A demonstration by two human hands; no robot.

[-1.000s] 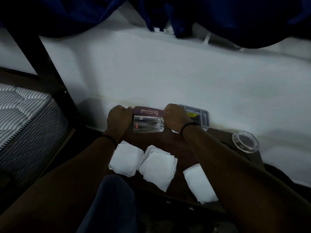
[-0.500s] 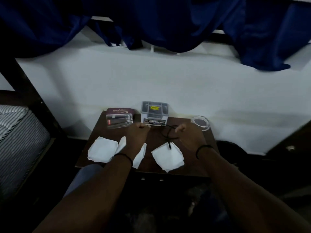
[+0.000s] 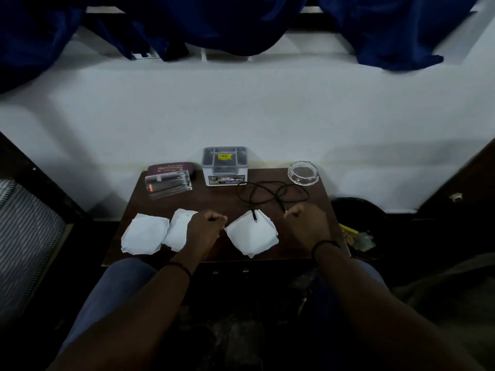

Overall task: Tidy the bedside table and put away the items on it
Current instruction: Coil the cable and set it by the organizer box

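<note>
Where loose on the table [image 3: 209,199], thin black cable [image 3: 277,195] in tangled loops; left grip [image 3: 205,227] curled empty, right grip [image 3: 308,223] unclear.

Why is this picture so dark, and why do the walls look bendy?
In the head view the room is dim, so the arms and floor sink into near black; the white wall and the paper napkins catch most light. The wide-angle lens curves the wall's edges. The glass ashtray shows faint glints. Both hands, left hand and right hand, look slightly soft.

Probably a dim bedroom: striped mattress [image 3: 26,236] beside small bedside table [image 3: 214,199]
</note>
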